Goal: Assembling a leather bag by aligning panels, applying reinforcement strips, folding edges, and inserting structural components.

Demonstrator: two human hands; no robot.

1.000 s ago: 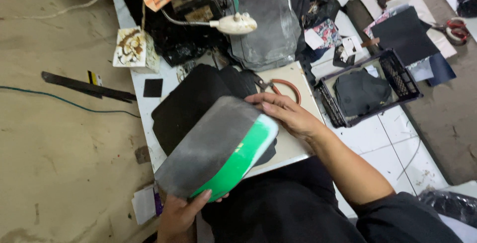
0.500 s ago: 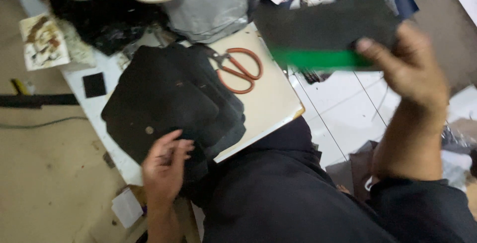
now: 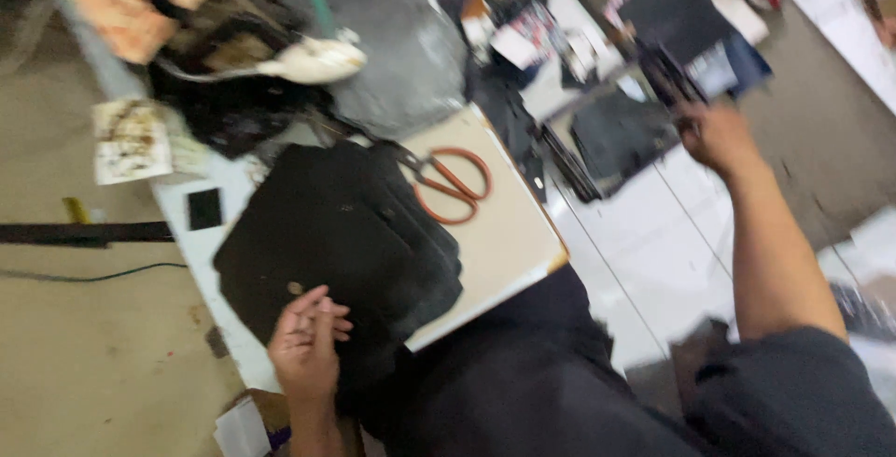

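My left hand [image 3: 306,343] lies flat on the near edge of a stack of black leather-like pieces [image 3: 336,242] on the work table [image 3: 509,242]; it presses on them without gripping. My right hand [image 3: 714,135] is stretched far to the right, at the rim of a black crate [image 3: 569,163] that holds dark material [image 3: 611,135]. Motion blur hides whether its fingers hold anything. Orange-handled scissors [image 3: 450,182] lie on the table just right of the black stack.
A white lamp-like object [image 3: 313,60] and a dark machine [image 3: 233,93] stand at the table's back. Grey cloth [image 3: 401,46] is heaped behind the scissors. A small black square [image 3: 203,208] lies at the left edge. White floor tiles [image 3: 644,252] run between table and crate.
The grey and green sheet went from both hands into my right hand, swung off to the right, and is now out of sight. My left hand dropped onto the black stack.
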